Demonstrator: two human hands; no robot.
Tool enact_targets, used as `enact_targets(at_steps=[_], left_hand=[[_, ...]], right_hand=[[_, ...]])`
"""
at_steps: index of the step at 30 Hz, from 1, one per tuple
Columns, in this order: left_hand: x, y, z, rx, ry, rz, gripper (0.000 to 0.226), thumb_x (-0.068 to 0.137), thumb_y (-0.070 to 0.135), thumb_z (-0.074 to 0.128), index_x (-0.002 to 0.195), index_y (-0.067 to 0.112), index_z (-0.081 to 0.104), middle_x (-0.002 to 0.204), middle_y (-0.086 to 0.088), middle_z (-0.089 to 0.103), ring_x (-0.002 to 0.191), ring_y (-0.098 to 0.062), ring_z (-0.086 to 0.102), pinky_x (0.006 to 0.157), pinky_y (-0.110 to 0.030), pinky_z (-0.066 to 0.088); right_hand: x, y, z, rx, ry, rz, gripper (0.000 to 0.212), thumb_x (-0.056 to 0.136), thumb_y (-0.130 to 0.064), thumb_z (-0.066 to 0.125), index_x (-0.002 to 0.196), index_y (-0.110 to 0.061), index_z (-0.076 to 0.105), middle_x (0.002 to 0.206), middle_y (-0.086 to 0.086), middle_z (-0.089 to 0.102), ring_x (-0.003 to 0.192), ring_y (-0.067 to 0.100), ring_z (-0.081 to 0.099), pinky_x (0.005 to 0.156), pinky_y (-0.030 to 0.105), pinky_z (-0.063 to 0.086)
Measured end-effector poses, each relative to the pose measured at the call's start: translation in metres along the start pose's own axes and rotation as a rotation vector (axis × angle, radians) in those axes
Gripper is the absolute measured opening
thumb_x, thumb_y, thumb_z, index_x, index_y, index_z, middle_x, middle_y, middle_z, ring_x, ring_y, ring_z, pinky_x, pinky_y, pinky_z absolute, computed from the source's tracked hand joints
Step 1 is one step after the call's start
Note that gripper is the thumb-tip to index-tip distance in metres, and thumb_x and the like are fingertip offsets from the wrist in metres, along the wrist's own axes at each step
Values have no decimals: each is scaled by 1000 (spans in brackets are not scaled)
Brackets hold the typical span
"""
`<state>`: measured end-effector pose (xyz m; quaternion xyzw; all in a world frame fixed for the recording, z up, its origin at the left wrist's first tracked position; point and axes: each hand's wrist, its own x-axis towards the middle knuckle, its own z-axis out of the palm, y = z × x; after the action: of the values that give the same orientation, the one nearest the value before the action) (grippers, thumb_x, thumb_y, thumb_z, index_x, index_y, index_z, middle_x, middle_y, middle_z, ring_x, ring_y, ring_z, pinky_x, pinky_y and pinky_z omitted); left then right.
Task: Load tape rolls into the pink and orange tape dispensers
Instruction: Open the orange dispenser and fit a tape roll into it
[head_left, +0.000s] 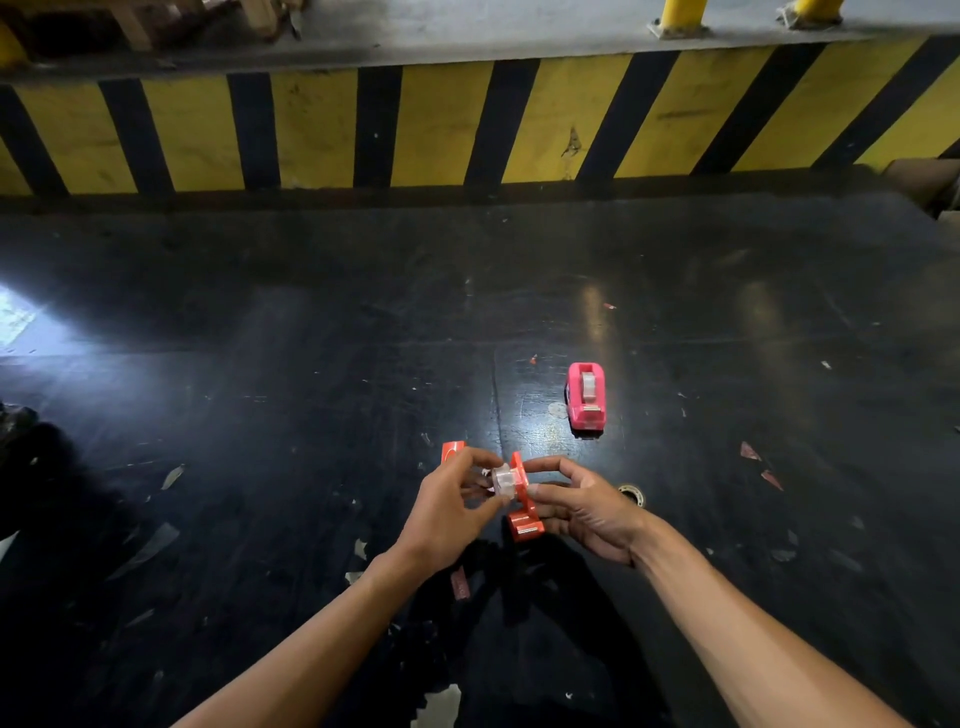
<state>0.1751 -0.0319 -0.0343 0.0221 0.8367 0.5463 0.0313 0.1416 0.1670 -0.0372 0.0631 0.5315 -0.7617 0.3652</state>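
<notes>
Above the dark floor (260, 467), right hand (582, 512) clamps the orange dispenser (522, 512), tilted on its side. Left hand (449, 512) pinches a clear tape roll (503, 480) against the dispenser's side. Pink dispenser (586, 397) sits on the floor beyond, roll already in it, well apart from both hands.

Your orange tape dispenser (521, 506) is held tilted, clear tape roll (503, 480) against it; the loaded pink tape dispenser (586, 397) stands far right.
</notes>
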Motion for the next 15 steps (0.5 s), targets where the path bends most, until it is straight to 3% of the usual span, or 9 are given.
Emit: enact_targets(at_steps=[9,13,15], left_hand=[[0,-3,2,108,17,109,31,77,12,83,102,20,66,105,10,65,96,-5,67,82,-18,56],[1,-6,-4,123,-105,117,37,81,10,78,111,25,64,111,9,64,103,-4,65,86,-15,53],[4,-10,-8,129,-108,113,41,83,4,68,115,29,61,113,8,64,102,-9,65,84,-20,54]], right_hand=[[0,5,4,20,-51,8,43,86,-2,66,126,-5,52,104,21,71,87,24,73,74,33,61],[2,11,-2,37,-36,30,43,83,-4,68,124,-7,55,108,23,69,89,25,72,78,35,60],[3,13,-5,64,-18,28,47,80,-7,70,125,-10,56,106,18,69,86,23,71,78,35,59]])
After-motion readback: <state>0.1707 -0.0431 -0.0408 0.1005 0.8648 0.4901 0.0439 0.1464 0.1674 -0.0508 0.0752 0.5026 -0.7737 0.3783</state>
